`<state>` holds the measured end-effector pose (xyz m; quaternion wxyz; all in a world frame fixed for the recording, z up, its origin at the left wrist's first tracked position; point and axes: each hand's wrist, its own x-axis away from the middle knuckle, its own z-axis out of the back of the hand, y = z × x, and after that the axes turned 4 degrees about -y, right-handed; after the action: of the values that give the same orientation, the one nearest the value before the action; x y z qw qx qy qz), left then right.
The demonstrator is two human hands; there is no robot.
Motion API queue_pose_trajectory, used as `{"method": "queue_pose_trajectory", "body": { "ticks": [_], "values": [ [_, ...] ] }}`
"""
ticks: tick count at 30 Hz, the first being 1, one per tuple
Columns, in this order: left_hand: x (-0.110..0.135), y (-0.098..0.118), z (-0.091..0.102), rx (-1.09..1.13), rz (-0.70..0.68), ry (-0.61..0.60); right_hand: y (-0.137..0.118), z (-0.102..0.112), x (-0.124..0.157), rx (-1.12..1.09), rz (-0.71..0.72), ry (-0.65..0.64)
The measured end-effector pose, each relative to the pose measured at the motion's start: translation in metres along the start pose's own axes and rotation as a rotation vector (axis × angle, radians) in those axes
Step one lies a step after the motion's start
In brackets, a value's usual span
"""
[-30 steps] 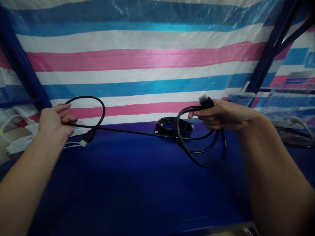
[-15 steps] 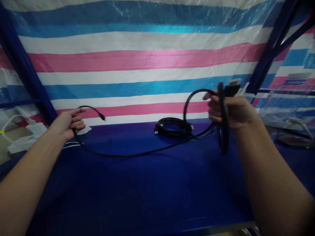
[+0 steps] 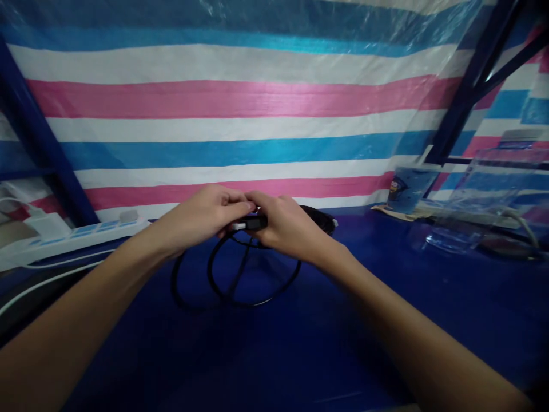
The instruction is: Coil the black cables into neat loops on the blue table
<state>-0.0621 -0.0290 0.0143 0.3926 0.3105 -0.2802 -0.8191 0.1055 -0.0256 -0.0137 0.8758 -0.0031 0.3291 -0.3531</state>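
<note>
In the middle of the head view, my left hand (image 3: pixel 210 212) and my right hand (image 3: pixel 285 223) meet over a black cable (image 3: pixel 253 304). Both are closed on it, fingertips touching. A black plug with a pale, capped end (image 3: pixel 246 224) sticks out from under my right fingers, pointing left. Loops of the cable hang below my hands, above the blue tabletop (image 3: pixel 257 360). Behind my right hand lies a second, coiled black cable (image 3: pixel 319 218), mostly hidden by that hand. My left fingertips are partly covered.
On the left stands a white power strip (image 3: pixel 107 229) with a white charger (image 3: pixel 47 226) and white cords. A blue patterned cup (image 3: pixel 409 189) and a clear plastic container (image 3: pixel 476 200) are at the right. Striped sheeting (image 3: pixel 257 103) hangs behind, between dark blue posts.
My hands were wide apart with the cable stretched between them. They have come together in the middle, and the cable now hangs in loops beneath them.
</note>
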Motion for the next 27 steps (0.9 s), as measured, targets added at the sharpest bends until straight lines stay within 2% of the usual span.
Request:
{"method": "queue_pose_trajectory", "body": {
  "ticks": [2,4,6,9,10,11,12,13,16,17,18,21,24,27],
  "values": [
    [-0.007,0.003,0.002,-0.041,-0.051,-0.021,0.001,0.001,-0.002,0.081,-0.068,0.057],
    [-0.012,0.001,0.005,0.049,-0.08,-0.011,0.004,0.005,-0.003,0.004,-0.136,0.101],
    [-0.016,-0.008,0.009,0.212,-0.104,0.068,0.007,0.01,-0.003,-0.208,-0.197,0.101],
    [-0.017,-0.031,0.014,0.351,-0.106,0.3,0.014,0.017,0.001,-0.626,-0.302,0.048],
    [-0.016,-0.039,0.014,0.365,-0.101,0.348,0.016,0.018,0.003,-0.758,-0.334,0.02],
    [-0.014,-0.046,0.014,0.378,-0.092,0.344,0.018,0.019,0.004,-0.876,-0.365,-0.015],
    [-0.013,-0.053,0.013,0.396,-0.085,0.288,0.019,0.019,0.006,-0.977,-0.388,-0.056],
    [-0.012,-0.058,0.01,0.421,-0.075,0.177,0.02,0.018,0.008,-1.055,-0.404,-0.093],
    [-0.009,-0.066,-0.004,0.539,-0.039,-0.251,0.02,0.013,0.01,-1.227,-0.449,-0.131],
    [-0.009,-0.066,-0.01,0.584,-0.04,-0.333,0.02,0.011,0.009,-1.286,-0.464,-0.124],
    [-0.009,-0.065,-0.016,0.623,-0.042,-0.366,0.02,0.009,0.009,-1.348,-0.479,-0.121],
    [-0.007,-0.063,-0.03,0.735,-0.014,-0.284,0.025,0.008,0.007,-1.526,-0.507,-0.079],
    [-0.004,-0.062,-0.039,0.874,-0.025,-0.14,0.032,0.011,0.006,-1.645,-0.475,0.09],
    [-0.004,-0.06,-0.051,0.857,-0.079,-0.099,0.035,0.01,0.005,-1.69,-0.478,0.219]
  ]
}}
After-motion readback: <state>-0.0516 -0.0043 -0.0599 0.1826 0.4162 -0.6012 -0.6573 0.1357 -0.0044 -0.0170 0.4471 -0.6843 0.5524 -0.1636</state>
